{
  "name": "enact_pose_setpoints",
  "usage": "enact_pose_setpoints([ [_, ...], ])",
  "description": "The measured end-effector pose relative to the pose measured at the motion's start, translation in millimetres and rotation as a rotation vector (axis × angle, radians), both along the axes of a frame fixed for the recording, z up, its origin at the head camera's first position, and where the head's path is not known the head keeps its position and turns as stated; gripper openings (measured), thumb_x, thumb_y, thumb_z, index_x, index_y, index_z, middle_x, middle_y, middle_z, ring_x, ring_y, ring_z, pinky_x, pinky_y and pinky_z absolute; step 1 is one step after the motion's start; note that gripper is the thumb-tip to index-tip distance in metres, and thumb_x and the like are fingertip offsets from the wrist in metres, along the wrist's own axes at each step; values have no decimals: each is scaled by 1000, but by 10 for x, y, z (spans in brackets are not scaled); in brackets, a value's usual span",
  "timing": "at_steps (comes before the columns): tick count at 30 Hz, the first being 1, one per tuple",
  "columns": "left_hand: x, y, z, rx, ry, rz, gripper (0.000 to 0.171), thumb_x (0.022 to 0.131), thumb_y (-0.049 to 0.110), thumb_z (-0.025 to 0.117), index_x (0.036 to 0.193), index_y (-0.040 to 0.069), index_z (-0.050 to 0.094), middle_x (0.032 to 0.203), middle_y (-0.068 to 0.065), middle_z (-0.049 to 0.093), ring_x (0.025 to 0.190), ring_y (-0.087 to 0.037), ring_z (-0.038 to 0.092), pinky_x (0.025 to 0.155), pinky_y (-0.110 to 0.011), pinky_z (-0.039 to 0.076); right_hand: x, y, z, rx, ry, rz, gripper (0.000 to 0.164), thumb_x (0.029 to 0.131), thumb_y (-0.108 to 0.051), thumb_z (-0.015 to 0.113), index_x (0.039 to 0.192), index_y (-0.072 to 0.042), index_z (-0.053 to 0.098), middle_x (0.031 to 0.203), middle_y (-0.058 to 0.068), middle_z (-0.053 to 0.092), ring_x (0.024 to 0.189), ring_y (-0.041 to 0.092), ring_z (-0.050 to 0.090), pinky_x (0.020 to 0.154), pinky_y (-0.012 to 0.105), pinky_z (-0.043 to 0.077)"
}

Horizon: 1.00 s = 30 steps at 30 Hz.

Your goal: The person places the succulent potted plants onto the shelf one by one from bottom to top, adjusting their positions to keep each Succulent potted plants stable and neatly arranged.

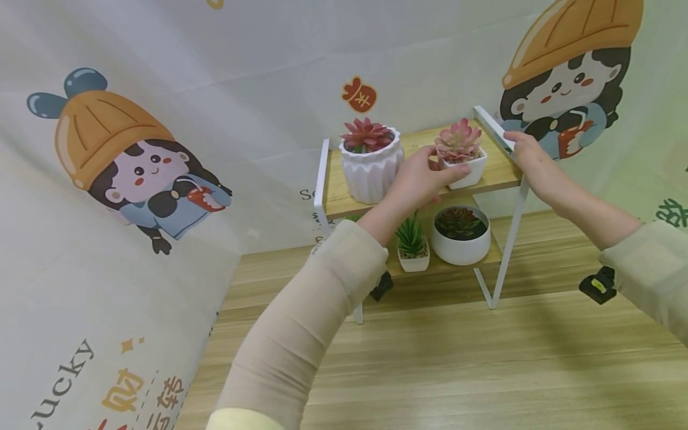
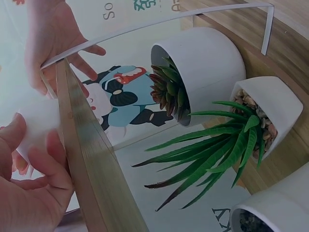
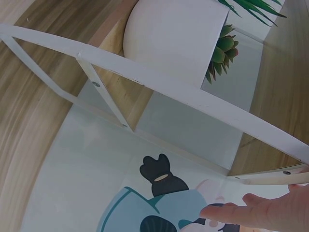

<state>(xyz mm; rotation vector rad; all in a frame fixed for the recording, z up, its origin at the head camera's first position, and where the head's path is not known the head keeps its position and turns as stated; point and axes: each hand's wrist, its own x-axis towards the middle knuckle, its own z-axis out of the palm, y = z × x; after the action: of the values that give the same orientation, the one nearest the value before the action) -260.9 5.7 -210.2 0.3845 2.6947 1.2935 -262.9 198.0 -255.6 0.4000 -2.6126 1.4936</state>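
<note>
My left hand [image 1: 416,182] holds a small white square pot with a pink succulent [image 1: 460,141] at the front right of the top shelf [image 1: 424,143]. Its thumb lies across the pot's front and the fingers reach behind the left side. In the left wrist view, the white pot [image 2: 41,123] appears between thumb and fingers. At the rack's right end, my right hand [image 1: 545,173] touches the white metal frame [image 1: 491,126], fingers extended. To the left of the held pot stands a ribbed white pot [image 1: 372,170] with a red succulent [image 1: 366,134].
On the lower shelf are a spiky green plant [image 1: 411,236] in a small white pot and a round white bowl [image 1: 461,243] with a dark succulent. The rack stands on a wood-grain table [image 1: 430,364], against a printed cloth backdrop [image 1: 258,119].
</note>
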Motion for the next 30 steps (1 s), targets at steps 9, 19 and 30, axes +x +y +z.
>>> enact_pose_setpoints([
  [9, -41, 24, 18, -23, -8, 2, 65, 69, 45, 59, 123, 19, 35, 90, 5, 52, 55, -14, 52, 42, -22, 39, 12, 5, -2, -9, 2, 3, 51, 89, -31, 5, 132, -3, 2, 133, 23, 3, 116, 38, 7, 93, 54, 7],
  [19, -44, 16, 36, -45, -30, -40, 61, 72, 43, 58, 123, 21, 34, 92, 5, 52, 53, -13, 50, 43, -23, 40, 25, -3, -8, 7, 2, 6, 52, 89, -33, 5, 133, -5, 1, 134, 23, 2, 117, 39, 7, 92, 57, 7],
  [30, -43, 4, 25, -31, -39, -56, 61, 71, 44, 58, 122, 21, 35, 91, 6, 52, 55, -12, 49, 42, -23, 39, 18, -5, -4, 2, 15, 6, 52, 89, -32, 5, 133, -4, 3, 133, 23, 5, 116, 38, 9, 92, 56, 9],
])
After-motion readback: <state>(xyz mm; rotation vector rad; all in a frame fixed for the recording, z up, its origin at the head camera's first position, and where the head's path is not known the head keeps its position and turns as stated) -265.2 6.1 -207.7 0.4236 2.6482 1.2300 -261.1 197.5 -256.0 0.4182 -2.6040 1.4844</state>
